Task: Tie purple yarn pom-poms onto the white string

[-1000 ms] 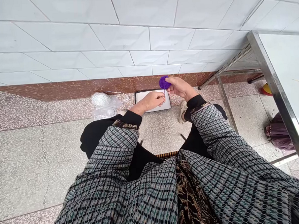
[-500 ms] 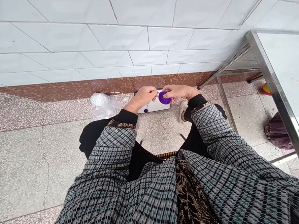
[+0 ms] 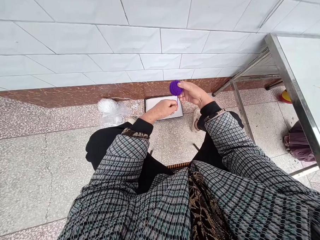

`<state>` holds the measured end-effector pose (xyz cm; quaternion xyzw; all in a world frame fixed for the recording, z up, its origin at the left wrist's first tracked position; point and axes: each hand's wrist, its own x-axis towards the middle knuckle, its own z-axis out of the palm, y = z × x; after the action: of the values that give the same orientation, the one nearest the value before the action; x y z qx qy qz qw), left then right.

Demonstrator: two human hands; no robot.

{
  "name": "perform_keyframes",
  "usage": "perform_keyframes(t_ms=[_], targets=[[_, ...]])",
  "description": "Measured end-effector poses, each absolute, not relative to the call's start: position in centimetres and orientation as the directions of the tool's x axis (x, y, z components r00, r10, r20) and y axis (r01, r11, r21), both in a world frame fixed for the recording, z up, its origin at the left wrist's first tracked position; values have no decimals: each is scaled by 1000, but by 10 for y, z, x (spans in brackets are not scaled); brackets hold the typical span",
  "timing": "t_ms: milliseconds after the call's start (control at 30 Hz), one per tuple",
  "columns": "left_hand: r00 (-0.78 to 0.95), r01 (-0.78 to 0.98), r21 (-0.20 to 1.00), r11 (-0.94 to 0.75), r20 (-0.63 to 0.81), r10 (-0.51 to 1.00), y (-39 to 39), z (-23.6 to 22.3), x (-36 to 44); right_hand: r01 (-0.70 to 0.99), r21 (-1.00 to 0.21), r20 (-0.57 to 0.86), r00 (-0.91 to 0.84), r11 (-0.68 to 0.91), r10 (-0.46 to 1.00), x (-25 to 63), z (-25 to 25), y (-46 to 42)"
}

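A purple ball of yarn (image 3: 175, 88) is up near the wall base, held at its right side by the fingers of my right hand (image 3: 192, 93). From its underside a short purple strand (image 3: 177, 100) runs down to my left hand (image 3: 166, 108), whose thumb and fingers are pinched on it. Beneath both hands a white shallow tray with a dark rim (image 3: 152, 102) lies on the floor, partly covered by my left hand and wrist.
White yarn (image 3: 107, 106) in clear plastic lies on the floor left of the tray. At the right stands a metal-framed table (image 3: 287, 72). A tiled wall (image 3: 135, 39) closes off the far side. Behind the table legs are a red and yellow object (image 3: 285, 96) and dark purple cloth (image 3: 299, 142).
My right hand has raised and turned the yarn ball toward the wall. My left hand has moved right and slightly down, below the ball. The small purple ball over the tray no longer shows.
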<state>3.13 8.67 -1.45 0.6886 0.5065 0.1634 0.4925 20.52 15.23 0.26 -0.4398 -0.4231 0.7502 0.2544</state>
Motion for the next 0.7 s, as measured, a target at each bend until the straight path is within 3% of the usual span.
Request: perform_keyframes(t_ms=[133, 267, 467, 700], targets=[[371, 599, 801, 9, -288, 883, 93, -23, 25, 10, -874, -384, -630, -487, 675, 212, 5, 152], [248, 630, 775, 55, -267, 931, 99, -17, 17, 213, -871, -456, -688, -444, 565, 218, 8, 151], [154, 582, 808, 84, -212, 965, 99, -11, 13, 490, -797, -600, -581, -352, 550, 211, 8, 147], [78, 666, 740, 96, -197, 977, 96, -13, 20, 557, -762, -617, -470, -331, 631, 198, 7, 140]])
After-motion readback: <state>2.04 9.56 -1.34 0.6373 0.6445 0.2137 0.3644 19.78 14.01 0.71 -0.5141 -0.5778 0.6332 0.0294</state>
